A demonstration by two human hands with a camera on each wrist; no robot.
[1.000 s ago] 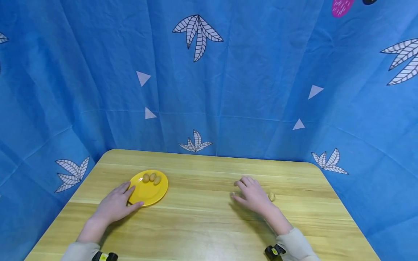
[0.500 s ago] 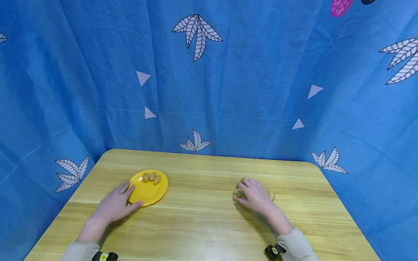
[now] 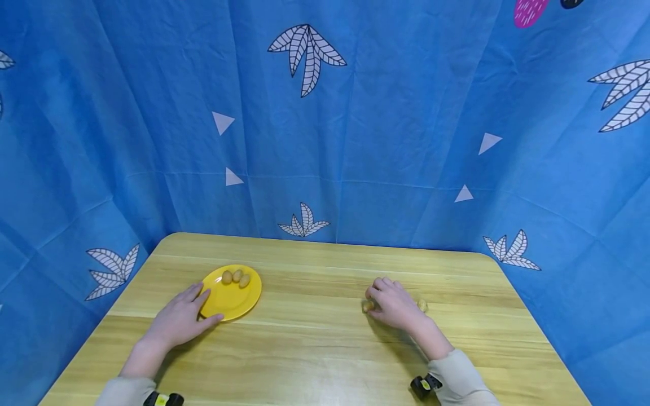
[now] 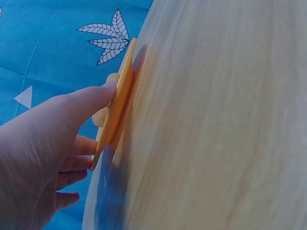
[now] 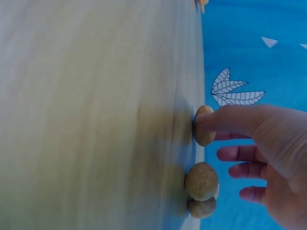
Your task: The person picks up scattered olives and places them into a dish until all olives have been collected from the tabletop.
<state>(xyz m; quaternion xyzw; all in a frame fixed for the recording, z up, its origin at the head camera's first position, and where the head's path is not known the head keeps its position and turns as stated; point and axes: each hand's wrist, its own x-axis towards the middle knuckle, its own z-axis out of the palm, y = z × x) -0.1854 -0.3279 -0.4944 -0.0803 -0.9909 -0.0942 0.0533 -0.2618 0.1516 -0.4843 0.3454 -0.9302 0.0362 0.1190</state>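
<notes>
My left hand spreads along the near-left rim of a yellow plate, thumb and fingers touching the edge. Three small brown potatoes lie together toward the plate's back. On the table's right side, my right hand pinches a small potato between thumb and index finger, low at the tabletop. The other fingers of that hand are bent loosely. Another potato lies to the right, partly behind the hand in the head view. In the right wrist view, loose potatoes sit close together beside the hand.
The wooden table has rounded far corners. A blue curtain with leaf and triangle prints hangs behind it and at both sides. Each wrist wears a small black camera.
My right hand has lowered slightly and its fingers have closed in on the potato by the thumb. The left hand and the plate have stayed in place.
</notes>
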